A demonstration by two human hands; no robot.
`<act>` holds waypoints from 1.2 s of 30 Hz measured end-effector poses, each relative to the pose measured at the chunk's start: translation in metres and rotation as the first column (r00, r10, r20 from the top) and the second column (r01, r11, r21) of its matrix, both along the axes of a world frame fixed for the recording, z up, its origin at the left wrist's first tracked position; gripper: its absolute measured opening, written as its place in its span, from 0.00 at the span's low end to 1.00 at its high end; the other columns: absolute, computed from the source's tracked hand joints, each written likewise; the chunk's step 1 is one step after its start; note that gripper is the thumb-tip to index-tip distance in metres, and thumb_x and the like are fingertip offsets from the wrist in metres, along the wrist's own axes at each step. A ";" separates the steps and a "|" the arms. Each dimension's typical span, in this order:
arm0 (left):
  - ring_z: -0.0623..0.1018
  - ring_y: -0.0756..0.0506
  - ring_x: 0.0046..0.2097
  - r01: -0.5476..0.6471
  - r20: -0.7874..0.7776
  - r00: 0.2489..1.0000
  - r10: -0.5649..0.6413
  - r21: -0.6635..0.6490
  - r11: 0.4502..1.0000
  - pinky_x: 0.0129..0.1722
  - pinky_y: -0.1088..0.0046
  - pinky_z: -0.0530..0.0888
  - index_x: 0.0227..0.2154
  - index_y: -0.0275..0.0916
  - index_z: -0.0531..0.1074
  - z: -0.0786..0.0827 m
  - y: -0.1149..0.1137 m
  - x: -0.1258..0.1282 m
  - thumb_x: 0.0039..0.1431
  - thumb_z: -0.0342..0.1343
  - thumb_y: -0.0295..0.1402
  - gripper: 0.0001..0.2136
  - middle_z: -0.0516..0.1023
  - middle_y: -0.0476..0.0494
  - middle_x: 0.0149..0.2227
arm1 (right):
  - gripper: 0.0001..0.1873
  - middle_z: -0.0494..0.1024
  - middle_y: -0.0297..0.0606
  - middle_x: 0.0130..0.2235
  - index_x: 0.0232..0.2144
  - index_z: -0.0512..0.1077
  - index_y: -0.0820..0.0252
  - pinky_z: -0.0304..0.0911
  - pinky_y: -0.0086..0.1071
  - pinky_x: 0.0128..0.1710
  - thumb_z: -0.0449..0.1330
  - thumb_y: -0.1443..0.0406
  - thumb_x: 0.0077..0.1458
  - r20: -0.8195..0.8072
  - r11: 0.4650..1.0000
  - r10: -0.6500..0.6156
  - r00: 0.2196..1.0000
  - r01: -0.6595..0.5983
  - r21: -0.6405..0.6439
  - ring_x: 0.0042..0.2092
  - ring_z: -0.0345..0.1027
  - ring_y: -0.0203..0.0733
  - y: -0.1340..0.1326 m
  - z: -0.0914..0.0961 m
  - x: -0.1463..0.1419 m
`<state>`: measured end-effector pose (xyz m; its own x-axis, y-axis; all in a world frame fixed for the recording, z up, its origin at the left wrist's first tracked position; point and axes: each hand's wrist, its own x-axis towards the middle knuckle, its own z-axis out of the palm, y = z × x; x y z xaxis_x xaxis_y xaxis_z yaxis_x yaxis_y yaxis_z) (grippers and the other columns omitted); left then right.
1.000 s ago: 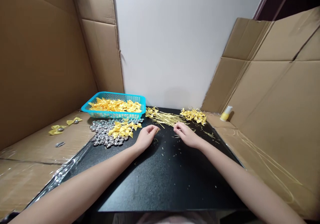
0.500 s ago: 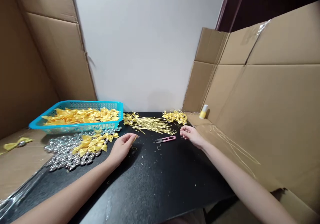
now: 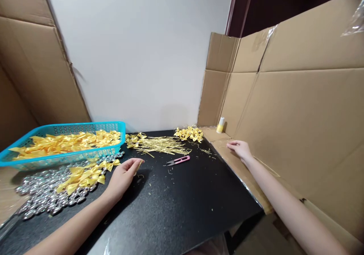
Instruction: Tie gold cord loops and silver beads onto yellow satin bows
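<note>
My left hand (image 3: 123,177) is closed in a pinch above the black table, beside the yellow bows. A thin yellow sliver shows at its fingertips; the rest of that piece is hidden. My right hand (image 3: 240,149) reaches over the cardboard at the right, thumb and fingers together, close to pale cords (image 3: 265,166). Whether it grips a cord cannot be made out. Pink-handled thread snips (image 3: 178,160) lie between the hands. Behind them is a pile of gold twist-tie-like strips (image 3: 162,145). Loose yellow bows (image 3: 88,174) rest on silver oval beads (image 3: 51,188) at the left.
A blue basket (image 3: 123,133) full of yellow bows stands at the left. Beaded yellow bows (image 3: 189,133) are heaped at the table's back right. A thread spool (image 3: 220,125) stands on cardboard. Cardboard walls (image 3: 298,114) rise on both sides.
My right hand has moved right, from beside the snips to over the cardboard and cords. My left hand keeps its pinch. The view has turned to the right.
</note>
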<state>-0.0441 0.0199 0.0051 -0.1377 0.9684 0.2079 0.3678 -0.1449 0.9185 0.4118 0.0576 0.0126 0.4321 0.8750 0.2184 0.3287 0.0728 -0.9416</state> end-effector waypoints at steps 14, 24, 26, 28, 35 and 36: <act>0.67 0.48 0.26 -0.008 -0.009 1.000 0.007 -0.015 1.000 0.26 0.76 0.63 0.30 0.37 0.77 0.001 -0.001 0.001 0.44 0.56 0.51 0.22 0.75 0.49 0.24 | 0.07 0.79 0.43 0.33 0.29 0.74 0.63 0.67 0.36 0.37 0.57 0.65 0.49 0.548 0.982 -0.125 0.827 0.025 0.185 0.33 0.71 0.42 0.007 0.000 -0.004; 0.66 0.49 0.24 0.003 -0.026 1.000 -0.004 -0.019 1.000 0.23 0.76 0.60 0.33 0.36 0.77 -0.001 -0.001 -0.001 0.47 0.54 0.51 0.22 0.72 0.49 0.22 | 0.16 0.71 0.42 0.50 0.49 0.67 0.61 0.68 0.42 0.45 0.56 0.61 0.61 0.806 0.903 0.426 0.411 -0.249 -0.351 0.46 0.69 0.43 0.074 0.024 -0.093; 0.66 0.49 0.24 0.006 -0.028 1.000 -0.007 -0.016 1.000 0.24 0.76 0.60 0.33 0.36 0.77 -0.001 -0.002 -0.001 0.47 0.54 0.51 0.22 0.72 0.49 0.22 | 0.16 0.70 0.42 0.51 0.50 0.67 0.60 0.68 0.42 0.45 0.56 0.61 0.61 0.806 0.885 0.465 0.366 -0.232 -0.404 0.47 0.69 0.43 0.084 0.026 -0.103; 0.66 0.49 0.25 0.009 -0.030 1.000 -0.010 -0.008 1.000 0.25 0.76 0.61 0.32 0.36 0.77 -0.001 -0.002 0.000 0.47 0.54 0.51 0.22 0.73 0.49 0.23 | 0.15 0.70 0.42 0.51 0.49 0.67 0.60 0.68 0.42 0.45 0.55 0.61 0.61 0.807 0.873 0.488 0.334 -0.214 -0.439 0.47 0.69 0.43 0.088 0.027 -0.110; 0.68 0.48 0.26 0.020 -0.007 1.000 -0.020 -0.009 1.000 0.26 0.76 0.63 0.31 0.36 0.77 0.002 -0.004 0.002 0.47 0.55 0.51 0.22 0.74 0.49 0.23 | 0.16 0.70 0.42 0.51 0.50 0.67 0.60 0.68 0.42 0.45 0.56 0.61 0.61 0.840 0.882 0.466 0.278 -0.218 -0.417 0.47 0.69 0.43 0.076 0.021 -0.107; 0.69 0.48 0.27 0.017 -0.001 1.000 -0.017 -0.005 1.000 0.27 0.76 0.64 0.30 0.36 0.77 0.002 -0.004 0.002 0.46 0.55 0.51 0.21 0.74 0.49 0.24 | 0.15 0.70 0.42 0.51 0.49 0.67 0.61 0.67 0.43 0.46 0.56 0.61 0.61 0.847 0.888 0.453 0.276 -0.226 -0.401 0.47 0.68 0.43 0.073 0.019 -0.104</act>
<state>-0.0418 0.0161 0.0071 -0.1207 0.9717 0.2030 0.3663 -0.1464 0.9189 0.3082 0.1303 0.0317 -0.2824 0.9550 0.0912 0.9540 0.2896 -0.0781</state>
